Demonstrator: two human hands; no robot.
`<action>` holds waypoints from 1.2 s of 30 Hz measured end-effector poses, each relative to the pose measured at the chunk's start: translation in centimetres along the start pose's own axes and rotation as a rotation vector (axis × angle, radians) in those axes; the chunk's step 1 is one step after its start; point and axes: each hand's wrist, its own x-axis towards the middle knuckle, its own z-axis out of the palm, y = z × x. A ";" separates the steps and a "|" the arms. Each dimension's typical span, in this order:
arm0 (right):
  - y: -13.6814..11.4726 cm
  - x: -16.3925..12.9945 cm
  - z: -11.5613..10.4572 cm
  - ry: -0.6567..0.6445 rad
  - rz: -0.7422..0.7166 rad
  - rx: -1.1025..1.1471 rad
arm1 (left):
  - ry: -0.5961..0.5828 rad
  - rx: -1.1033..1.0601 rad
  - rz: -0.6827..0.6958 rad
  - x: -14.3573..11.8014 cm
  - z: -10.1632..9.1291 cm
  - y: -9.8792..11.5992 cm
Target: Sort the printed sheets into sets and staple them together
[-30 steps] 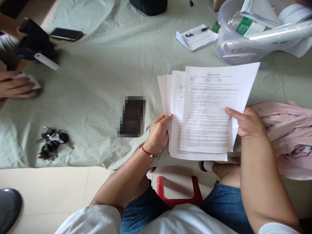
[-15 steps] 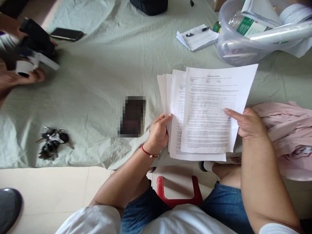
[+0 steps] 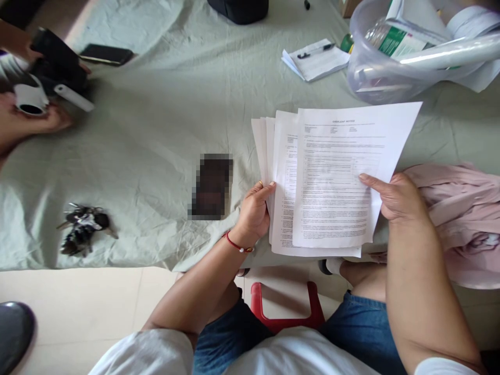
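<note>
Several printed paper sheets (image 3: 336,182) are fanned out in front of me, above the front edge of the cloth-covered table. My left hand (image 3: 255,208) pinches the left edges of the rear sheets, thumb on top, fingers hidden behind. On the other side my right hand (image 3: 398,195) grips the right edge of the front sheet, its thumb lying on the print. Small text covers the front sheet, with a heading at its top. A dark phone-like rectangle (image 3: 211,186), blurred into blocks, lies on the cloth left of my left hand.
A bunch of keys (image 3: 86,226) lies at the left front. Another person's hands (image 3: 47,120) hold a white object and a black one near a dark phone (image 3: 106,54). At the right stand a plastic basket (image 3: 363,78), a paper pad (image 3: 316,62) with a pen, and pink cloth (image 3: 461,208).
The front sheet's top right corner has shifted slightly right. My hands stay nearly in place. At the left, the other person's white object has turned and moved a little left.
</note>
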 end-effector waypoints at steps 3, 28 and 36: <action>0.0 0.1 0.0 -0.003 -0.005 -0.004 | -0.011 -0.002 -0.008 0.0 0.0 0.1; -0.2 1.8 -2.4 0.221 -0.173 0.062 | 0.018 0.009 0.051 0.4 -1.2 0.3; -0.3 1.7 -2.3 0.228 -0.178 0.098 | 0.051 0.022 0.067 0.3 -1.2 0.2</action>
